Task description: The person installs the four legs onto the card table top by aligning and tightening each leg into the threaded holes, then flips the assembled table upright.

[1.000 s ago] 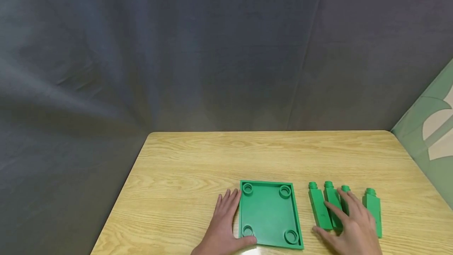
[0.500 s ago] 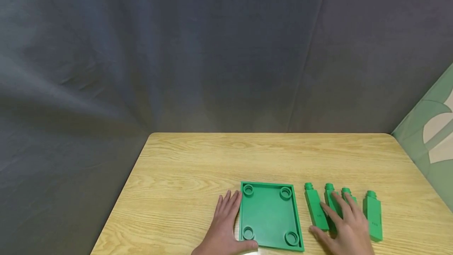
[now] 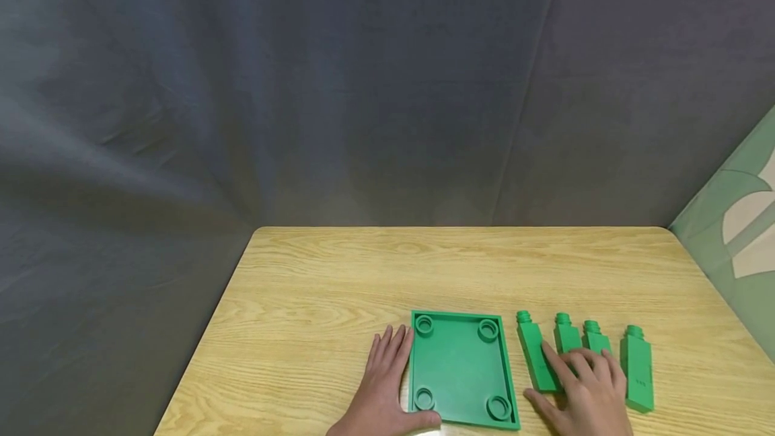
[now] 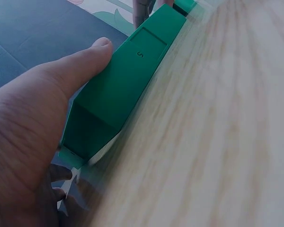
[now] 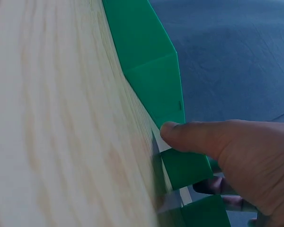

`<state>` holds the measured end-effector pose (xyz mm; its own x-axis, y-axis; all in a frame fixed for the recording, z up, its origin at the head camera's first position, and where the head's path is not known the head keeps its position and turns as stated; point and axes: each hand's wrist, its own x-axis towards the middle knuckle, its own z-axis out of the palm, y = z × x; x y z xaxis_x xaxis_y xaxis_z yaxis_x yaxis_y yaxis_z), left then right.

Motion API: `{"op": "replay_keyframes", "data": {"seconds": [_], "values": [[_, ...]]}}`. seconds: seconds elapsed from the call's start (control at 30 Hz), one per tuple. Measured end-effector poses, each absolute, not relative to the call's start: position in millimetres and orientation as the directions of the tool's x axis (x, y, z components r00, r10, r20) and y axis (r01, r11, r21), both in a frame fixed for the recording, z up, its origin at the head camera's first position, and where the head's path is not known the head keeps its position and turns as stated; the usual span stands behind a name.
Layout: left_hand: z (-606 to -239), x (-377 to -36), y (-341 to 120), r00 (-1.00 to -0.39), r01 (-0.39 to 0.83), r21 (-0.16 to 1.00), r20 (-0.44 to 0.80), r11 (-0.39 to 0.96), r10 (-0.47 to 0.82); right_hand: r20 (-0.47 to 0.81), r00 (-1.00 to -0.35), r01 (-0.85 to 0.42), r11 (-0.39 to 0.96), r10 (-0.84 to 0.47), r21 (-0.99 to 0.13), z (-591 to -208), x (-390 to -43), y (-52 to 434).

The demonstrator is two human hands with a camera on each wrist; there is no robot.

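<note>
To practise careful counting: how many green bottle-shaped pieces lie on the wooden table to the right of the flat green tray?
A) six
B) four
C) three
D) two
B: four green pieces lie in a row right of the green tray, with the right hand resting across the middle ones.

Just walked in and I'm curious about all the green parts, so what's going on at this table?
A person sits at a wooden table with a set of green plastic pieces. The left hand lies flat against the left side of a green tray that has four round sockets in its corners. The right hand rests on the near ends of a row of four green posts lying to the right of the tray, its fingers spread over the three on the left.
</note>
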<state>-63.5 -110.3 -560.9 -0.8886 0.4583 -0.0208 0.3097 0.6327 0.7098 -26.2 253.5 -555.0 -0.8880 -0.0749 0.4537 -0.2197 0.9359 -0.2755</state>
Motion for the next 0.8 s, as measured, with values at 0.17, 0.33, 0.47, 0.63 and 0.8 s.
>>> {"op": "replay_keyframes", "data": {"seconds": [0.17, 0.33, 0.47, 0.63, 0.8], "values": [[-559.9, -63.7, -110.5, -0.888, 0.303, 0.716, -0.027, 0.629, 0.459, 0.463, -0.882, -0.225, 0.938, -0.082, -0.262, -555.8, -26.8, 253.5], [-560.4, -64.3, -111.0, -0.887, 0.295, 0.726, -0.034, 0.621, 0.461, 0.543, -0.837, -0.255, 0.926, -0.067, -0.277, -556.0, -28.2, 249.8], [-561.0, -64.3, -111.0, -0.886, 0.3, 0.723, -0.032, 0.622, 0.463, 0.636, -0.772, -0.26, 0.922, -0.02, -0.286, -554.5, -30.4, 246.2], [-561.3, -64.5, -110.9, -0.885, 0.303, 0.724, -0.027, 0.62, 0.464, 0.682, -0.728, -0.234, 0.911, 0.067, -0.339, -552.2, -30.5, 241.9], [-561.0, -64.9, -110.9, -0.885, 0.308, 0.725, -0.02, 0.616, 0.466, 0.698, -0.698, -0.222, 0.879, 0.16, -0.422, -550.1, -31.4, 241.4]]}}
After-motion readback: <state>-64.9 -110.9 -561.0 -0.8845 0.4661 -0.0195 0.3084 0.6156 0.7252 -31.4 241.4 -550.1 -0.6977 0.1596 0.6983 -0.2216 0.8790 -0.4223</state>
